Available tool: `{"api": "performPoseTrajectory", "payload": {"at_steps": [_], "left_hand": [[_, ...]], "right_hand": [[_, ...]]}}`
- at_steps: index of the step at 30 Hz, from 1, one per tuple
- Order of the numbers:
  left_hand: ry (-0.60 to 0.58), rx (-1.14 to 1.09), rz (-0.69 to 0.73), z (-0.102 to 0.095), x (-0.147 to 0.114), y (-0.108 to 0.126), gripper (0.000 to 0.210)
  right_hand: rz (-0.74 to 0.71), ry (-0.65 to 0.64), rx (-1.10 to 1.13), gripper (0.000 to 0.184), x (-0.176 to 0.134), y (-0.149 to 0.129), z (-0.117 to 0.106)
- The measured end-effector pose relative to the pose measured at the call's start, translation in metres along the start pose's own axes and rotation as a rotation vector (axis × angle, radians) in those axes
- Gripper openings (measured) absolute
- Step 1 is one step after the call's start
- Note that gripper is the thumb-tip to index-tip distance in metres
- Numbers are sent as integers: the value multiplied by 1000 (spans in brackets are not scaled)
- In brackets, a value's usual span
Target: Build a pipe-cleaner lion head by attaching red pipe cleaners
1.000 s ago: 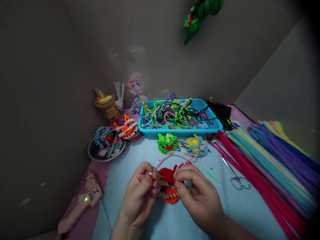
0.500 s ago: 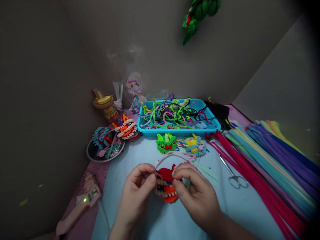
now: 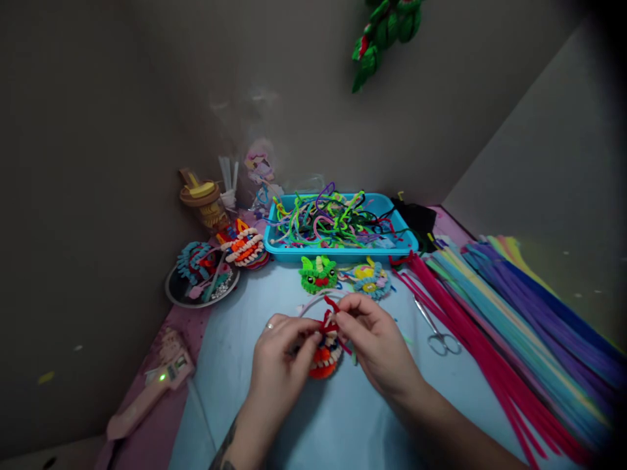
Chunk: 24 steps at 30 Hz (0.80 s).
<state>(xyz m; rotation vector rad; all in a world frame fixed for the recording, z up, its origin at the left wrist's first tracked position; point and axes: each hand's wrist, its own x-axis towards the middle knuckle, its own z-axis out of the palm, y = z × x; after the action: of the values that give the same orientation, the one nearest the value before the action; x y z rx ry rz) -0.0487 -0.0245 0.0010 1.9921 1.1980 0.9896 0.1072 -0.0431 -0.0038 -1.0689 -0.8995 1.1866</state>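
A small pipe cleaner figure [image 3: 324,367], orange with a cream row of loops and red on top, is held upright above the light blue work surface. My left hand [image 3: 284,356] is closed, its thumb and forefinger pinching the figure's upper left side. Opposite it, my right hand [image 3: 375,343] pinches a red pipe cleaner [image 3: 330,303] whose end sticks up from the figure's top. Fingers partly cover the figure. A pale pipe cleaner curves behind it. Farther back lie a green pipe cleaner head [image 3: 318,275] and a blue-and-yellow one [image 3: 371,279].
A blue tray [image 3: 343,252] of tangled pipe cleaners stands at the back. Scissors [image 3: 437,331] and bundled pipe cleaners [image 3: 519,326] lie right. On the left are a metal bowl [image 3: 177,295], an orange-and-cream figure [image 3: 245,248] and a pink glue gun [image 3: 151,398] with a lit green light.
My hands have come closer together and the figure has turned. The red part, earlier a broad rounded patch, now shows as folded strands with one end upward. The view has shifted slightly.
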Motion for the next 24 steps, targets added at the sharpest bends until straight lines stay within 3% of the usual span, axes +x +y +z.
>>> {"api": "performPoseTrajectory", "payload": {"at_steps": [7, 15, 18, 24], "left_hand": [[29, 109, 92, 5, -3, -1, 8], [86, 121, 33, 6, -2, -9, 6], [50, 45, -28, 8, 2, -10, 15], [32, -165, -152, 6, 9, -6, 11]], "right_hand": [[-40, -102, -72, 13, 1, -19, 11], [40, -269, -112, 6, 4, -25, 23], [24, -240, -112, 7, 8, -24, 22], [48, -85, -127, 11, 15, -18, 6]]}}
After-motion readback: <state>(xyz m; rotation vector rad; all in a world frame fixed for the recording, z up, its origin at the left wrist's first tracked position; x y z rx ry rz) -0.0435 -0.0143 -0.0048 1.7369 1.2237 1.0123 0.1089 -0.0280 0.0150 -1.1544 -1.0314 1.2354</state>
